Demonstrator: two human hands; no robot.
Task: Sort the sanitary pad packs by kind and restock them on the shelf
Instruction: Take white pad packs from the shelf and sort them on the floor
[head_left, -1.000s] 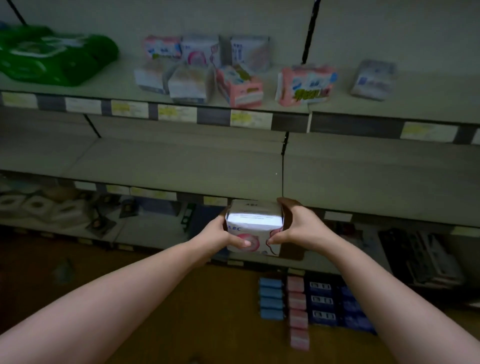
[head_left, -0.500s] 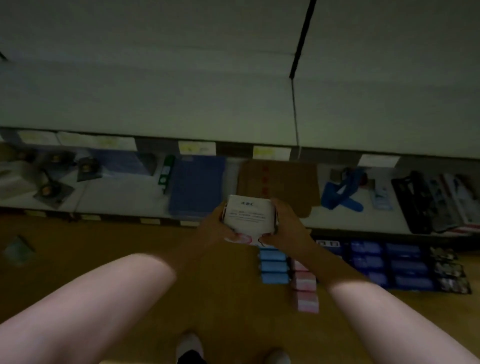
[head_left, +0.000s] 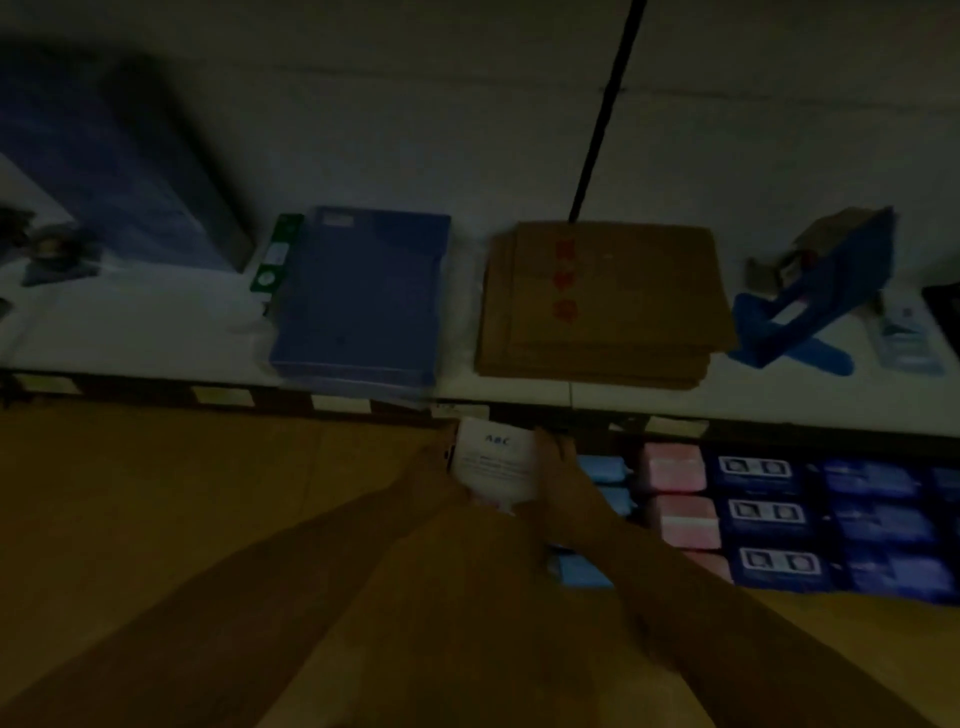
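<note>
The picture is dark and blurred. A white pad pack (head_left: 493, 462) with blue lettering is gripped between both hands, low over the floor and just in front of the bottom shelf's edge. My left hand (head_left: 431, 470) holds its left side and my right hand (head_left: 558, 467) holds its right side. Right of the pack, rows of packs lie on the floor: light blue packs (head_left: 605, 470), pink packs (head_left: 675, 467) and dark blue packs (head_left: 763, 512). My right forearm hides part of the light blue row.
The bottom shelf (head_left: 519, 387) carries a blue folder box (head_left: 358, 296), a stack of brown envelopes (head_left: 602, 301), a blue tape dispenser (head_left: 815, 301) and a large dark blue box (head_left: 114, 161). Brown floor (head_left: 182, 493) lies to the left.
The view has dropped from the upper shelves to the bottom shelf and floor. Both hands have brought the white pack down towards the packs lying on the floor.
</note>
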